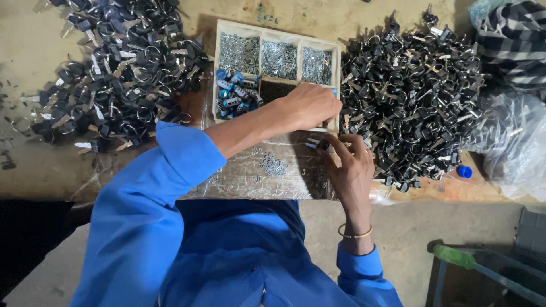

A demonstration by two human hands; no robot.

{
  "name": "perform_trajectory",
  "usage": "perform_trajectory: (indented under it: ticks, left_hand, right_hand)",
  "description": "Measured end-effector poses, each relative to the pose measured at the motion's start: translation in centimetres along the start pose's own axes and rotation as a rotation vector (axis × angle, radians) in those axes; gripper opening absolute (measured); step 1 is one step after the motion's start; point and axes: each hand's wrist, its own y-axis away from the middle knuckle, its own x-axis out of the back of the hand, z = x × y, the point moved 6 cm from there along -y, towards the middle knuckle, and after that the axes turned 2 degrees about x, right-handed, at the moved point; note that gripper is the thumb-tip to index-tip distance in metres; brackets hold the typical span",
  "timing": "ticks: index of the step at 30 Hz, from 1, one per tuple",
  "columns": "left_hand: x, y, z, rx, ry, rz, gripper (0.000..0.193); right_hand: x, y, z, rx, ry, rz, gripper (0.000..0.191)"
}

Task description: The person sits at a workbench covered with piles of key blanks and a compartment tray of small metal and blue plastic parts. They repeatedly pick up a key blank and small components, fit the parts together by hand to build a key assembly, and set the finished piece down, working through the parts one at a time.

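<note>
At bench centre, the left hand (310, 105) reaches into the divided tray (219, 74), fingers curled together, contents unseen. Right hand (350, 165) pinches a small key part (314, 143) at 6 o'clock of the tray. Key piles lie at 9 o'clock (119, 62) and 3 o'clock (409, 96); which is finished cannot be told.

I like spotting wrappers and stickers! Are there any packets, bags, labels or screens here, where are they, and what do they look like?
No screens or signs.
Small labelled cylinders: lower-left compartment of the wooden tray, blue and white, jumbled together.
Clear plastic bag: right edge of the table, crumpled and see-through.
Clear plastic sheet: under the tray at the table's near edge, wrinkled and shiny.
</note>
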Motion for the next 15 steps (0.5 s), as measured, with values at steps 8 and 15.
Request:
perform_trajectory:
  ticks: [8, 15]
  left_hand:
    - [-1.2, 1.2, -0.3, -0.01, 0.096, -0.24, 0.029]
    - [1.7, 5.8, -2.9, 0.127, 0.161, -0.01, 0.014]
  right_hand:
    - [1.2, -2.6, -1.0, 0.039, -0.307, 0.04, 0.024]
    - [0.5, -6.7, 0.0, 0.061, -0.435, 0.187, 0.012]
